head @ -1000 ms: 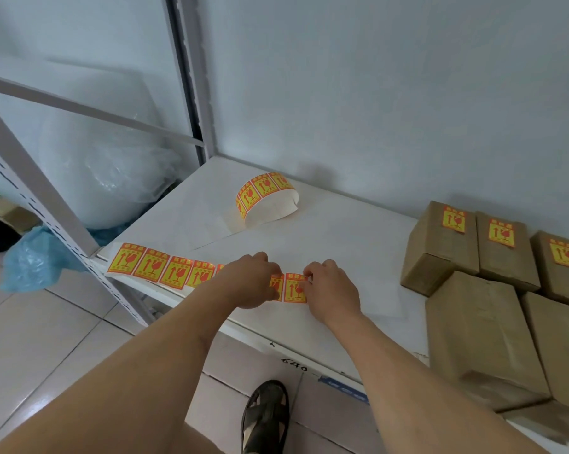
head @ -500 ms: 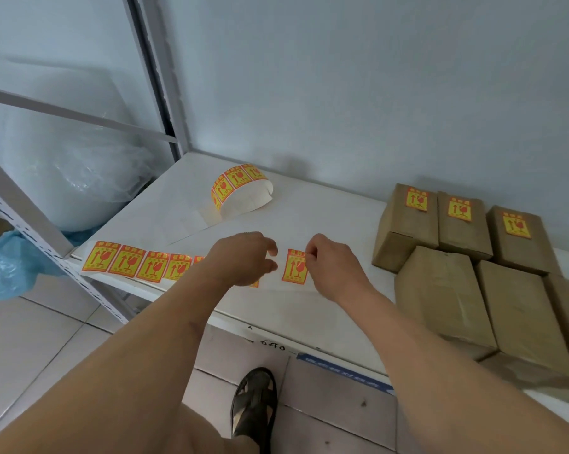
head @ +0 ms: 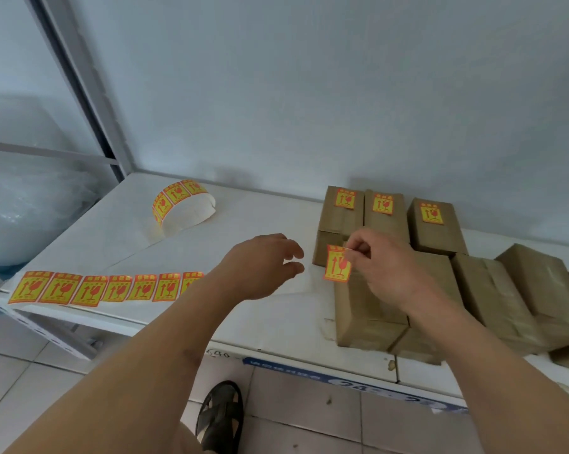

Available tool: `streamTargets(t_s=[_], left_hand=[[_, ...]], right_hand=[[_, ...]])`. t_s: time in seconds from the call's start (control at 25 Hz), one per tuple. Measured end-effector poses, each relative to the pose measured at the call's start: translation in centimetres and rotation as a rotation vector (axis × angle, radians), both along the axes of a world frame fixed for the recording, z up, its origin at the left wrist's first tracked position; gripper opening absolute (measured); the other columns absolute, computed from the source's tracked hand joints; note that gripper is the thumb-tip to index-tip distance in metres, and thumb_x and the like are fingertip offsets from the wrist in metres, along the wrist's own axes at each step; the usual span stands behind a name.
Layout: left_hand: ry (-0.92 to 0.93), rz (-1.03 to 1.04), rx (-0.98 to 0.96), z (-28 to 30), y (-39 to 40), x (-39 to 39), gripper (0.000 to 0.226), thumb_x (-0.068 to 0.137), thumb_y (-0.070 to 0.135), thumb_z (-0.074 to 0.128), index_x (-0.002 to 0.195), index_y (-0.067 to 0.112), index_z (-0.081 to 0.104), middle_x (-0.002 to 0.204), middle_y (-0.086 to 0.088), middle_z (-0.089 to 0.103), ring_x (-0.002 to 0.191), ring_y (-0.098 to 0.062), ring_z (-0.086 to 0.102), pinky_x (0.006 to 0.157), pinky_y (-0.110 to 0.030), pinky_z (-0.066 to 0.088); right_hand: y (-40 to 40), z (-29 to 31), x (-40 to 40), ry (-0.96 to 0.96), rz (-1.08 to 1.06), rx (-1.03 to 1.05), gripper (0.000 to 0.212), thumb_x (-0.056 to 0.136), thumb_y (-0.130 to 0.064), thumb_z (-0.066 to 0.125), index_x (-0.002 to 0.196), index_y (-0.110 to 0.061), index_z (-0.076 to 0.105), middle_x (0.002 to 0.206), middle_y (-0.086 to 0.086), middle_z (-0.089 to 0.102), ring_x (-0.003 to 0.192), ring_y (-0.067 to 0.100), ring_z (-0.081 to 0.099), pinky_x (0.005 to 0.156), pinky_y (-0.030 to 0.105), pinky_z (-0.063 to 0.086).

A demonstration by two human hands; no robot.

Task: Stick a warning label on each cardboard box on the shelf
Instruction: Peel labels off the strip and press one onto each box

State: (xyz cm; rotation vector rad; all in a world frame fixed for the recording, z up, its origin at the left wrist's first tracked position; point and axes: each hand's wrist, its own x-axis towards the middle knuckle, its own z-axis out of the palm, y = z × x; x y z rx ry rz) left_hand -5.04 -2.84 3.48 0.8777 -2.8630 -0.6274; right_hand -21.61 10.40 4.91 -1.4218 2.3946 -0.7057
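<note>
My right hand pinches one yellow-and-red warning label by its top edge, holding it in the air over the near-left brown cardboard box. My left hand hovers open just left of the label, holding nothing. Three boxes in the back row each carry a label on top. The front-row boxes show bare tops. A strip of labels lies flat along the white shelf's front edge, and a curled roll of labels sits further back.
A grey wall stands close behind the shelf. A metal shelf post rises at the left, with a bubble-wrap roll behind it. Below are floor tiles and my sandalled foot.
My right hand pulled one label off the strip's end and carried it right and up over the boxes. My left hand let go of the strip and lifted. The view swung right.
</note>
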Motion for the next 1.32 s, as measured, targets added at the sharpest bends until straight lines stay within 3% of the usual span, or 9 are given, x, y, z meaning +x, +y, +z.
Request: streamTargets(t_s=[0.24,0.4,0.6,0.84,1.32], left_hand=[[0.041,-0.103,0.028,0.1,3.2,-3.2,0.037,0.094,0.049,0.049,0.124,0.029,0.058,0.123,0.013,0.056,0.094,-0.002,0.048,0.084,-0.025,0.042],[-0.047,-0.154,0.039,-0.6,4.4,-4.9,0.063,0.085,0.068,0.046,0.135,0.030,0.047,0.138,0.012,0.046,0.117,-0.010,0.049,0.096,-0.036,0.045],[-0.162,-0.223,-0.050,-0.9,5.5,-5.9,0.092,0.069,0.079,0.053,0.143,0.028,0.033,0.149,0.008,0.030,0.131,-0.017,0.037,0.101,-0.040,0.042],[-0.205,-0.276,-0.041,-0.8,5.2,-6.2,0.094,0.070,0.074,0.059,0.147,0.030,0.027,0.151,0.008,0.027,0.132,-0.017,0.036,0.102,-0.040,0.042],[-0.198,-0.266,-0.036,-0.4,5.2,-6.1,0.093,0.071,0.069,0.064,0.145,0.024,0.032,0.150,0.009,0.030,0.128,-0.016,0.042,0.099,-0.036,0.043]], right_hand=[[2.6,0.1,-4.9,-0.081,-0.092,-0.063,0.011,0.097,-0.028,0.051,0.103,-0.027,0.060,0.097,-0.009,0.063,0.091,0.009,0.059,0.068,0.020,0.042],[2.6,-0.5,-6.2,-0.114,-0.123,-0.094,0.012,0.097,-0.027,0.051,0.102,-0.023,0.062,0.095,-0.008,0.063,0.090,0.011,0.058,0.066,0.015,0.039],[1.8,-1.3,-6.3,-0.097,-0.114,-0.052,0.013,0.098,-0.029,0.049,0.104,-0.025,0.060,0.100,-0.006,0.062,0.094,0.012,0.058,0.068,0.023,0.042],[1.0,-1.8,-5.8,-0.103,-0.068,-0.023,0.015,0.099,-0.029,0.047,0.108,-0.024,0.057,0.103,-0.006,0.060,0.092,0.010,0.054,0.062,0.014,0.037],[0.7,-2.0,-5.8,-0.149,-0.048,-0.052,0.010,0.099,-0.026,0.047,0.102,-0.024,0.057,0.095,-0.008,0.060,0.087,0.006,0.054,0.065,0.014,0.037]])
